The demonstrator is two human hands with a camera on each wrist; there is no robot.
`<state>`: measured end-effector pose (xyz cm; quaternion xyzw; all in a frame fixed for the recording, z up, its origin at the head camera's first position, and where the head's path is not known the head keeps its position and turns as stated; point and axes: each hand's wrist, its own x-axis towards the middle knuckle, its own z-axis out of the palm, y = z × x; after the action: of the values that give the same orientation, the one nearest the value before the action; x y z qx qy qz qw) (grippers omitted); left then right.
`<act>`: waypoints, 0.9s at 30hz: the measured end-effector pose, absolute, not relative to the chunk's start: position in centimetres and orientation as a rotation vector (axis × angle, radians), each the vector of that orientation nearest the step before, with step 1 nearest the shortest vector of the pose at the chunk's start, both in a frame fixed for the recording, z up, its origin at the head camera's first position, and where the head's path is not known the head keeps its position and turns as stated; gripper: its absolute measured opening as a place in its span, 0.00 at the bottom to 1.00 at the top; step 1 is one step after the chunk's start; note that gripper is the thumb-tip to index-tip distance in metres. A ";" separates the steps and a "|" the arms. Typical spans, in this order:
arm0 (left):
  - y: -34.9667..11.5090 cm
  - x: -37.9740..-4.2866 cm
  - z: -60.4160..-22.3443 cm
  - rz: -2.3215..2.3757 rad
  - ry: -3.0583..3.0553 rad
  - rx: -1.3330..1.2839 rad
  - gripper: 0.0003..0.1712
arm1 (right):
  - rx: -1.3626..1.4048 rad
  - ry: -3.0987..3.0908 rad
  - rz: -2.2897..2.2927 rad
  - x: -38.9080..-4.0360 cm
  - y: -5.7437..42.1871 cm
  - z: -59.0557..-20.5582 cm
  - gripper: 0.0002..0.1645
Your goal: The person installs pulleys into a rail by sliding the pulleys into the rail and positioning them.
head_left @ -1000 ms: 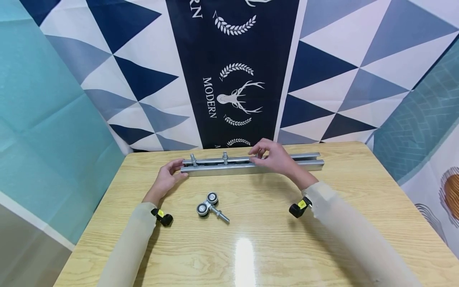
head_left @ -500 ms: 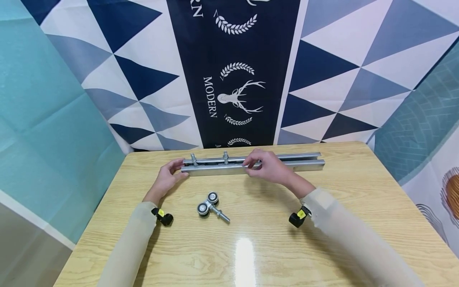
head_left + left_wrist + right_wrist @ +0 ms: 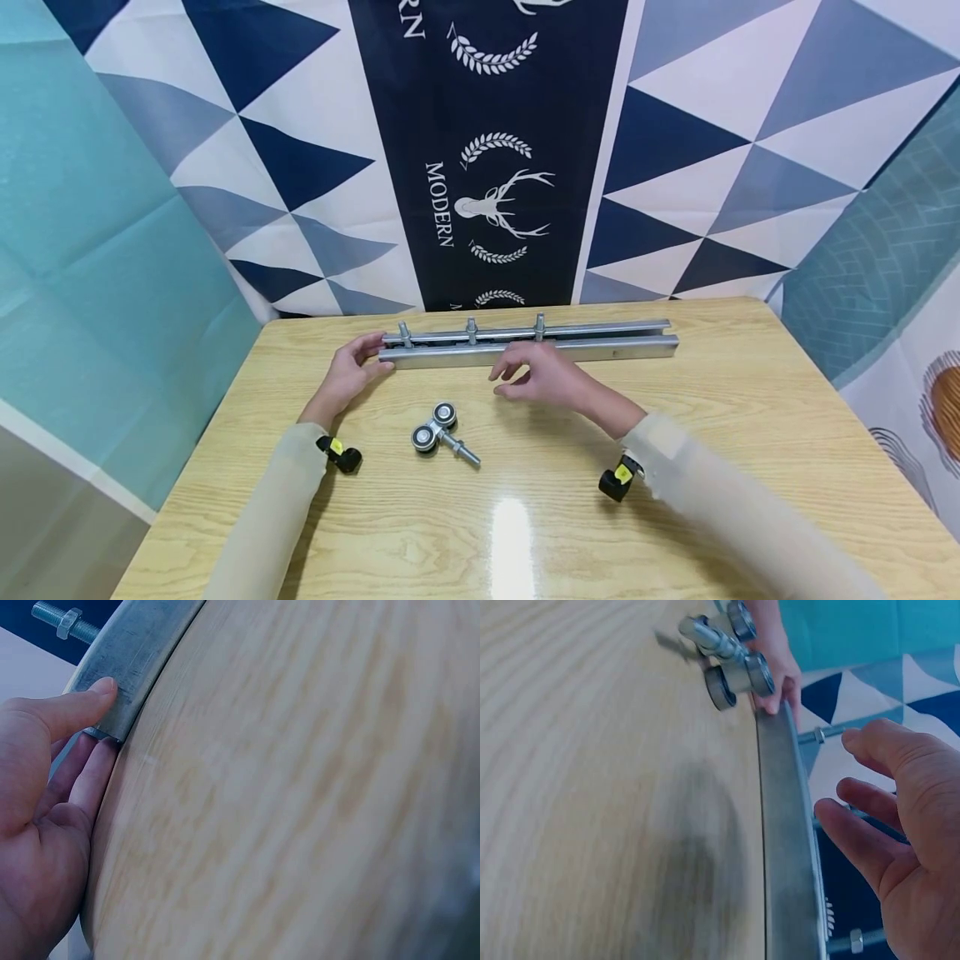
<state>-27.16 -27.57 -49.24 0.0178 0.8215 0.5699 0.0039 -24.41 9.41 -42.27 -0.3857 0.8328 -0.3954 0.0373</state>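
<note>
A silvery metal track [image 3: 457, 358] with a slot along its top lies across the far part of the table. Three threaded bolts with nuts stand up from the slot; the rightmost bolt [image 3: 540, 327] is behind my right hand. My left hand [image 3: 351, 368] grips the track's left end, thumb [image 3: 86, 709] on the front face and other fingers at the end. My right hand [image 3: 543, 377] hovers in front of the track, fingers loosely bent and holding nothing. Left of it, a roller trolley [image 3: 435, 429] with black-rimmed wheels and a threaded bolt lies on the table.
The wooden table [image 3: 420, 533] reaches back to a patterned cloth wall [image 3: 315, 150]. A teal cloth [image 3: 112, 275] hangs at the left, and another patterned cloth covers the right side. Dark camera straps sit on both wrists.
My right hand has come off the third bolt and moved left and nearer to me, so that bolt now shows. The left hand, track and trolley stay put.
</note>
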 end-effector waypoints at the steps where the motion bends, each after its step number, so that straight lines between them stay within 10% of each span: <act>1: -27.6 -27.2 -49.3 1.787 2.572 0.049 0.37 | -1.185 2.546 -1.207 -24.2 9.3 -42.4 0.08; 27: -27.4 -27.1 -49.2 1.797 2.546 0.035 0.37 | -1.150 2.440 -1.165 -19.3 5.8 -45.5 0.12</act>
<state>-27.09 -27.42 -49.20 0.0114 0.8170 0.5764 0.0125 -19.34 5.85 -45.53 -0.3893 0.8262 -0.3945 0.1017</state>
